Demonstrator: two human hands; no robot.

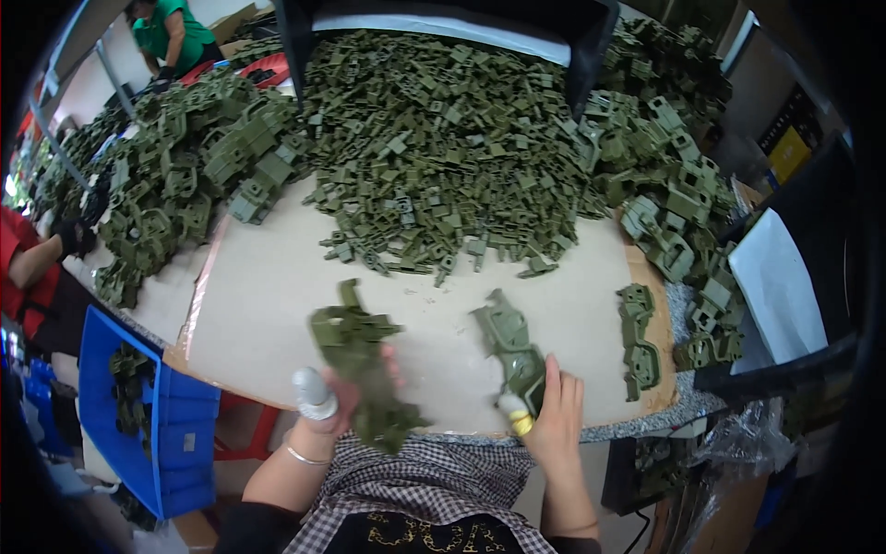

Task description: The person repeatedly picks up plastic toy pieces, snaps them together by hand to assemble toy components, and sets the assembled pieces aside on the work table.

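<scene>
My left hand (338, 408), its thumb wrapped in silvery-white tape, grips a dark olive-green moulded plastic part (367, 355) above the table's front edge. Motion smears that part, so I cannot tell whether it is one piece or more. On the right, my right hand (556, 420) holds a lighter green moulded plastic frame (508, 337) by its near end. Yellow tape goes round the right thumb, which lies along the frame. The frame's far end tilts toward the middle of the table; the two held parts are apart.
A big heap of small green plastic pieces (443, 166) covers the table's far half. Larger green parts pile up at left (185, 166) and right (678, 194). One frame (637, 342) lies at the right edge. A blue bin (185, 434) stands lower left. Co-workers are at far left.
</scene>
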